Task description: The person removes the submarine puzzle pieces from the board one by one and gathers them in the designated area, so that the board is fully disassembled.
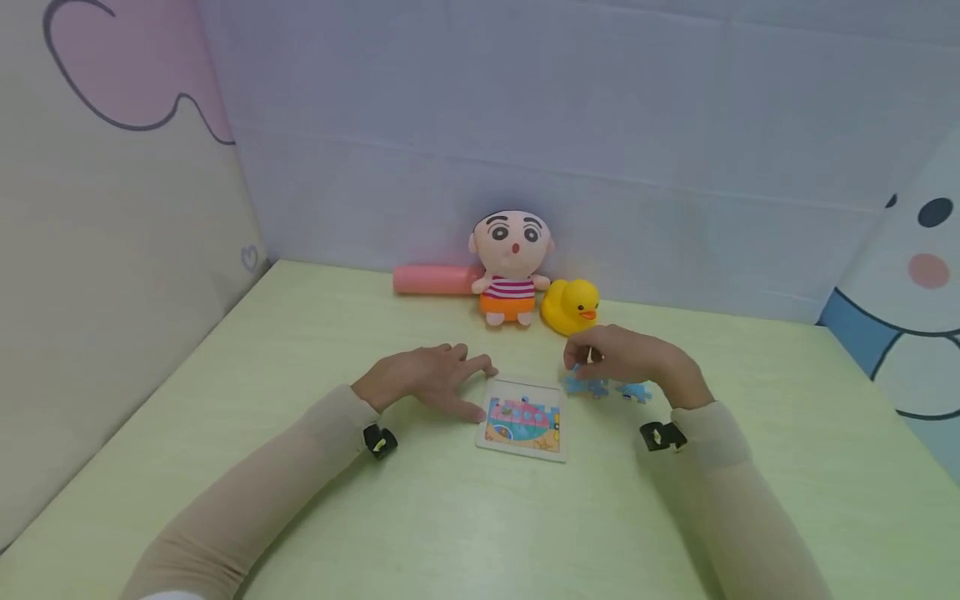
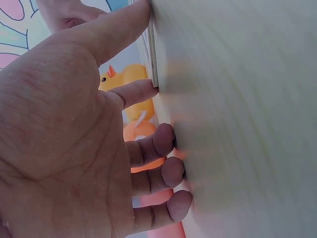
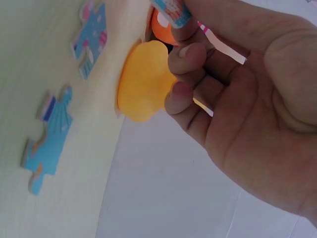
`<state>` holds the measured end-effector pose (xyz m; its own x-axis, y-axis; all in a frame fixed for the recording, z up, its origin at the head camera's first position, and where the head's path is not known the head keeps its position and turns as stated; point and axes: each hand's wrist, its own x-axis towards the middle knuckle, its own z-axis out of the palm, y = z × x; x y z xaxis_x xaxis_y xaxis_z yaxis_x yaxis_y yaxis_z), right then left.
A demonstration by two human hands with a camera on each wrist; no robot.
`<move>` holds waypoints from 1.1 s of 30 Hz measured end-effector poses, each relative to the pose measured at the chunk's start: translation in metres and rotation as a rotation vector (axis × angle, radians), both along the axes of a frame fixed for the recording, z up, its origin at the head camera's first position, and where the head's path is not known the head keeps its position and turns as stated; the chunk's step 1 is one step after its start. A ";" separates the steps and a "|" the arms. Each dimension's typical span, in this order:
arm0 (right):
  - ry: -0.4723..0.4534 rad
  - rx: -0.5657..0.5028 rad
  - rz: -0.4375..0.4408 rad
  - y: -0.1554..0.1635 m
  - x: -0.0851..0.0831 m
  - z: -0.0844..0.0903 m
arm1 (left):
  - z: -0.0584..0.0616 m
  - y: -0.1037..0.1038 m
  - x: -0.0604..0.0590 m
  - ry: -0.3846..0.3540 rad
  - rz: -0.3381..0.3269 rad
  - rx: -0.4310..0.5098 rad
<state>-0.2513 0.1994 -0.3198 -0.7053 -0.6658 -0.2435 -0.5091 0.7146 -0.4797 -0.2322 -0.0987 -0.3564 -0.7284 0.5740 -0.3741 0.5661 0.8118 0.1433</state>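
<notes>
A small jigsaw puzzle board (image 1: 521, 455) with a pale frame lies on the table, its picture partly filled with pieces. My left hand (image 1: 431, 377) is at its left side with fingers spread; in the left wrist view the thumb and index finger (image 2: 136, 93) touch the board's edge. My right hand (image 1: 626, 352) is raised to the right of the board and pinches a blue puzzle piece (image 3: 174, 11) between thumb and fingers. Below that hand lie two loose blue puzzle pieces, one (image 3: 94, 37) nearer the duck and another (image 3: 52, 144) apart from it.
Behind the board sits a plush doll (image 1: 510, 287) in a striped top and orange shorts. A yellow rubber duck (image 1: 566, 307) stands beside it, close behind my right hand. A pink cylinder (image 1: 435, 280) lies to the doll's left, near the back wall.
</notes>
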 end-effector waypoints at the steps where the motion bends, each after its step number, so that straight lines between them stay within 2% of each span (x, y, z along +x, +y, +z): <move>1: 0.003 0.001 0.001 0.005 -0.001 0.002 | 0.000 0.000 0.000 0.000 -0.001 -0.002; 4: 0.001 -0.003 0.000 0.020 -0.003 0.006 | 0.001 0.000 0.001 -0.004 0.002 -0.001; 10: -0.068 -0.054 -0.034 0.055 -0.007 0.009 | 0.001 0.001 0.001 -0.007 0.006 0.005; 15: -0.128 -0.073 -0.084 0.080 -0.009 0.005 | 0.002 0.000 0.000 -0.006 0.000 0.003; 26: -0.285 -0.028 -0.181 0.118 -0.013 -0.009 | 0.000 0.000 -0.002 -0.027 0.010 0.024; 33: -0.281 -0.018 -0.205 0.128 -0.013 -0.018 | 0.001 0.000 -0.001 -0.033 0.009 0.029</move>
